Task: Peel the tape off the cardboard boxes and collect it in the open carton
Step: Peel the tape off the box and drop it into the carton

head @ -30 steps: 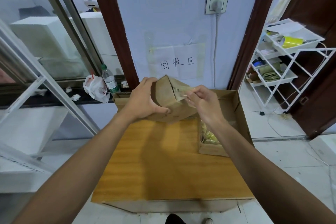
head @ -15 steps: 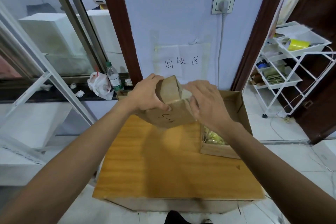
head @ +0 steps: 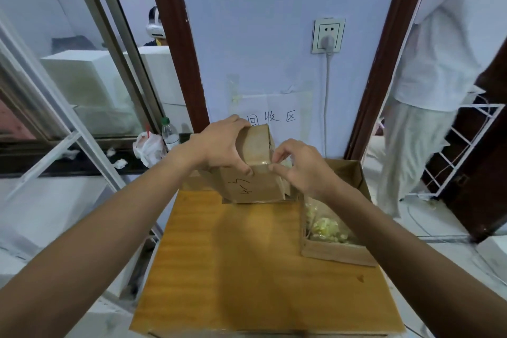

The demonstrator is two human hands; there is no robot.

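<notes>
A small brown cardboard box (head: 255, 184) with black scribble on its front stands tilted at the far edge of the wooden table (head: 255, 263). My left hand (head: 219, 145) grips its upper left side, thumb on the front face. My right hand (head: 299, 167) sits at the box's right edge, fingertips pinching clear tape (head: 264, 164) along the top seam. The open carton (head: 354, 184) stands to the right on the table, with crumpled yellowish tape (head: 327, 228) inside it.
A person in white clothes (head: 428, 96) stands at the right by a white wire rack (head: 472, 151). On the left ledge are a plastic bottle (head: 169, 133) and a white bag (head: 148, 147). A wall socket with a plugged-in cable (head: 327, 35) hangs above a paper sign (head: 274, 118).
The box has been turned so its scribbled face points at me. My right hand shifted onto the top seam. A person has come into view on the right.
</notes>
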